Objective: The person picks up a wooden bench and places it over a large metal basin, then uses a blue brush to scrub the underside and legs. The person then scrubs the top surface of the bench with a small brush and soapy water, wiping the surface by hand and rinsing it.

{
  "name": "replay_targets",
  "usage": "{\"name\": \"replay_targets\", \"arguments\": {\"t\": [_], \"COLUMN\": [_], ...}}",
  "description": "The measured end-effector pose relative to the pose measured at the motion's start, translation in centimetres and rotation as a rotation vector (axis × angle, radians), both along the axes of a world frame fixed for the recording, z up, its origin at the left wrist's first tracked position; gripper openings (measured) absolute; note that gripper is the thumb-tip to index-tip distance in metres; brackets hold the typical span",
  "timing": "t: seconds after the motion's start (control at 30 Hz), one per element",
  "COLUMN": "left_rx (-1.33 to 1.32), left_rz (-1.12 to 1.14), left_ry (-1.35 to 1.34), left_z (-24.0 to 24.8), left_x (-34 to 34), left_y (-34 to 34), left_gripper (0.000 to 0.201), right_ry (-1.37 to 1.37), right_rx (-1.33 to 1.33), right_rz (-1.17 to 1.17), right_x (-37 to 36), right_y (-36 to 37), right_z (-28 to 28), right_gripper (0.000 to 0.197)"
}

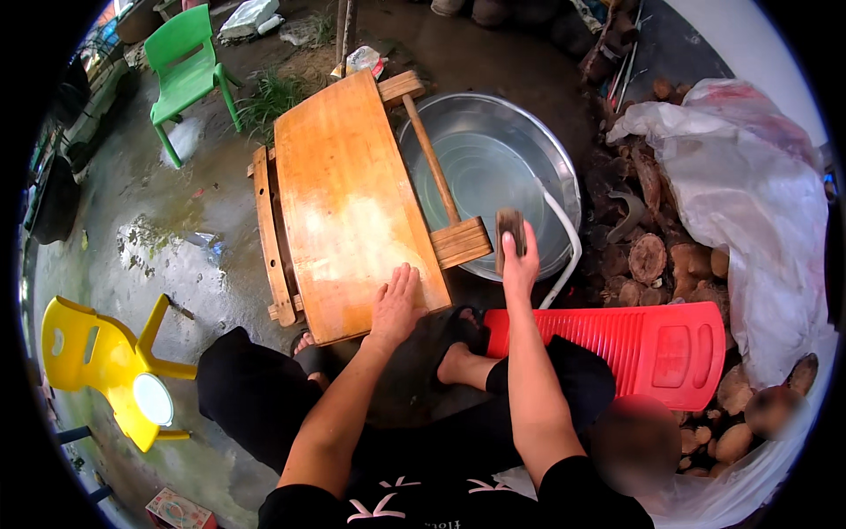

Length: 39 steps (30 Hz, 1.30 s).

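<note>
A wet, varnished wooden panel [348, 203] with legs and a round rung stands tilted in front of me; it looks like a small table turned on its side. My left hand [397, 304] lies flat on its near right corner, fingers stretched out. In my right hand [522, 264] is a wooden-backed scrubbing brush [508, 231], held over the near edge of a metal basin [568, 185], just right of the lower wooden leg [460, 242]. Water fills part of the basin, and a white hose [564, 220] hangs over its rim. The brush's bristles cannot be made out clearly.
A red plastic washboard [652, 353] lies by my right leg. Cut logs [648, 257] and a plastic sheet [731, 167] are piled on the right. A yellow chair [106, 361] and a green chair [185, 66] stand on the wet ground at left.
</note>
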<state>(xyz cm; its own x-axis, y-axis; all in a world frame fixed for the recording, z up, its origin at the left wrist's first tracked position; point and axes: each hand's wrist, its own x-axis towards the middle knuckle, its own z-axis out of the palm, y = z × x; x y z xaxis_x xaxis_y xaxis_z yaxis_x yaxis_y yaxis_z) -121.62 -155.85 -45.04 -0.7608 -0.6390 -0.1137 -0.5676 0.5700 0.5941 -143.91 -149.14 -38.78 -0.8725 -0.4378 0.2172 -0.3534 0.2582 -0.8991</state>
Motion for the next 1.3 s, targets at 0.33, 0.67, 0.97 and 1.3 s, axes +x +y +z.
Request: {"name": "replay_targets", "arguments": {"t": [0.33,0.67,0.97,1.3], "left_rx": [-0.022,0.012,-0.002,-0.028], "left_rz": [0.001,-0.026,-0.012,-0.019], "left_ry": [-0.004,-0.028,-0.005,0.008], "left_z": [0.2,0.5,0.1,0.4], "left_x": [0.1,-0.1,0.3,0.4], "left_y": [0.0,-0.1,-0.1,0.3], "left_gripper": [0.085,0.085,0.085,0.087], "right_ry": [-0.342,-0.112,0.3,0.401], "right_rx": [-0.062,0.609,0.728,0.823], "right_rz": [-0.05,0.224,-0.074,0.15], "right_x": [5.7,-1.5,2.7,2.9], "right_y": [2.4,-1.4,-4.0,-4.1], "right_z": [-4.5,0.0,0.4,0.5], "right_gripper": [0.065,0.063,0.062,0.053]}}
